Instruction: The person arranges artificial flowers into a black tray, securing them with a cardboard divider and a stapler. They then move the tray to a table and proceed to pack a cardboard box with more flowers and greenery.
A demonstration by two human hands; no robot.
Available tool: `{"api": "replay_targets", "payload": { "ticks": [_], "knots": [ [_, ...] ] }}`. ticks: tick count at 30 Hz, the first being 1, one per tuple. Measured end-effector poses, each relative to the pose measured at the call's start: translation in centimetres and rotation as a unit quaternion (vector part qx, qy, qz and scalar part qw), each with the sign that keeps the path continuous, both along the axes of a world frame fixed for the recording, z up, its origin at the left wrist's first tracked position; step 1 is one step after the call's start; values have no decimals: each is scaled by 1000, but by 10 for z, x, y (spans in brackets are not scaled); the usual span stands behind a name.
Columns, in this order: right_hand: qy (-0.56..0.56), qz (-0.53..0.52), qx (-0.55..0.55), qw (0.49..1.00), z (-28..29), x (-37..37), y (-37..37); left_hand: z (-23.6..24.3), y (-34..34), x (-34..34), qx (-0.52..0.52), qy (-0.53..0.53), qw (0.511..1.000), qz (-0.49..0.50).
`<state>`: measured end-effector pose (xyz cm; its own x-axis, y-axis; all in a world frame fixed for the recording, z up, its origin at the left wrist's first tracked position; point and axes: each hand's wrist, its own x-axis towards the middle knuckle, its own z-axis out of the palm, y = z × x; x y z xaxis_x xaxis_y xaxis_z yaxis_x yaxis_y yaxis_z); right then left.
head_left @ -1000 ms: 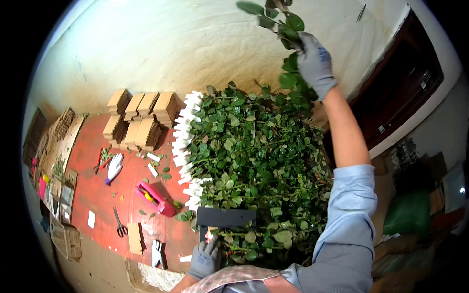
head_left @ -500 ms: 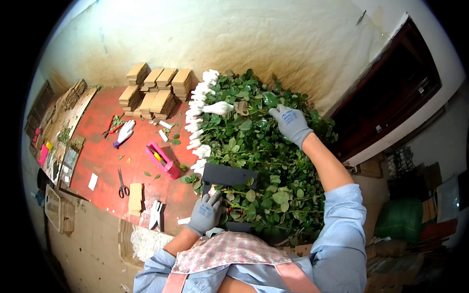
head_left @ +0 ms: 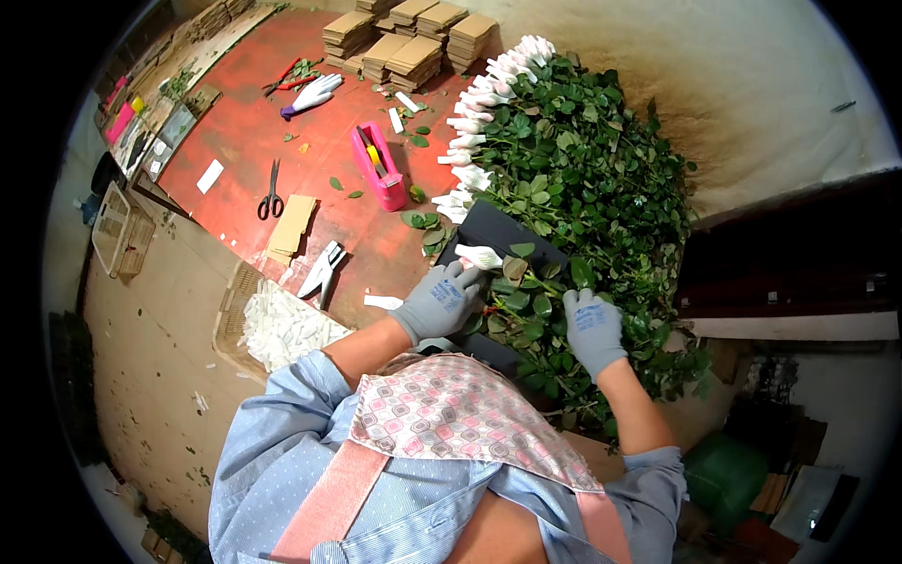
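Note:
A rose with its bud in a white net sleeve lies across a dark block, its leafy stem running right. My right hand, in a grey glove, is closed on that stem among the leaves. Just below the bud is my left hand, also gloved in grey, its fingers curled over by the block's near side; what they grip is hidden. Beyond the block lies a big heap of leafy roses, their white-sleeved buds lined up along the left side.
On the red table are a pink tape dispenser, black scissors, a white stapler, cardboard pieces, a white glove and red-handled pruners. Cardboard stacks stand at the back. A basket of white sleeves is near left.
My right hand has come nearer from the far side of the heap, bringing the sleeved rose onto the dark block. The view has turned, and my left hand is now beside the bud.

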<state>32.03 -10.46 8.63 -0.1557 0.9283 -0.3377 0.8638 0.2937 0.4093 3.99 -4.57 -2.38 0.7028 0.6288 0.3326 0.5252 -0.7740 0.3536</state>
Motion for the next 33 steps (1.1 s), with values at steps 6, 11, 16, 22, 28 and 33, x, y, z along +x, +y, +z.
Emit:
{"api": "replay_targets", "payload": {
  "ticks": [6,11,16,22,28,33],
  "knots": [
    [11,-31,-11,999,-44,14,7,2,2,4,9,-8,1000,6],
    [-75,-25,81,994,0,-27,10,1,0,0,6,12,1000,13],
    [106,87,169,976,20,-72,32,3,1,1,9,7,1000,4],
    [117,124,144,975,-59,-79,63,4,1,1,13,17,1000,-1],
    [132,132,138,973,-71,-73,72,22,26,-11,15,20,1000,6],
    [148,141,166,965,-72,-72,70,20,66,-11,57,96,993,39]
  ]
}}
